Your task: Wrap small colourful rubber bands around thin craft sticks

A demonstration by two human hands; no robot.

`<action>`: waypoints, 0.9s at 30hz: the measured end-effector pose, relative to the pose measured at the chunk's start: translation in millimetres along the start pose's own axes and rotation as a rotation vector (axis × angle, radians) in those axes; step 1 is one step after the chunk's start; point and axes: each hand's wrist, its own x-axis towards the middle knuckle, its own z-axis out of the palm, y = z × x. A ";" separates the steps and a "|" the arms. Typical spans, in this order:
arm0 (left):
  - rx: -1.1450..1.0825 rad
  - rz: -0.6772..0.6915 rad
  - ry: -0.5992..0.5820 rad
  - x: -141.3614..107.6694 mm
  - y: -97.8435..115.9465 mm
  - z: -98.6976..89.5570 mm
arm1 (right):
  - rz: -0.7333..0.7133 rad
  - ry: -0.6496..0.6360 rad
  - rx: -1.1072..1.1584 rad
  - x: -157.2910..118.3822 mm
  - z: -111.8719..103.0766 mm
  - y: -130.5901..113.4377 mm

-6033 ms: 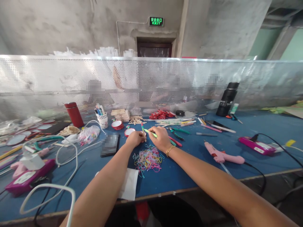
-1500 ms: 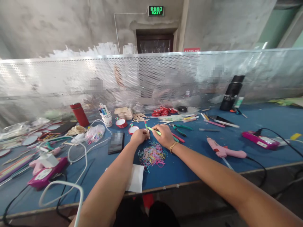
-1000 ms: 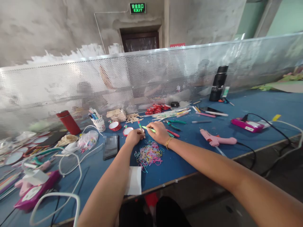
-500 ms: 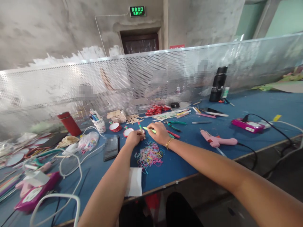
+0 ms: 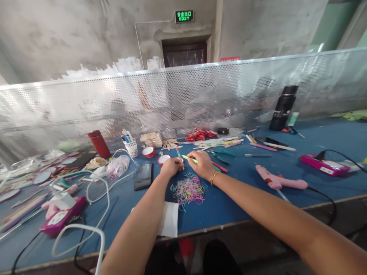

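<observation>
My left hand point(image 5: 171, 167) pinches a small stick point(image 5: 178, 152) with red and green colouring, held upright. Close on its right, my right hand point(image 5: 201, 163) grips a light green marker point(image 5: 189, 159), its tip pointing at the stick. Just below both hands lies a tangled pile of colourful elastic loops point(image 5: 189, 191). Behind my left hand sits a round red-rimmed white piece point(image 5: 164, 159), with a similar red cup-shaped one point(image 5: 149, 152) further left. A red pen point(image 5: 220, 167) rests beside my right hand.
A black phone point(image 5: 143, 176) lies left of my hands, near white cables. Green-handled pliers point(image 5: 222, 157), a pink glue gun point(image 5: 279, 181) and a black bottle point(image 5: 283, 108) stand or lie to the right. A red bottle point(image 5: 99, 144) and pen cup point(image 5: 131, 148) are at the back left.
The camera view has turned left, so everything appears shifted rightwards. Both hands keep the same hold on the stick and the marker, with little visible movement between them.
</observation>
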 end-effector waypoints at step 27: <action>-0.052 -0.016 0.001 4.7 -5.4 3.3 | -0.011 0.008 -0.016 -0.3 1.1 -0.2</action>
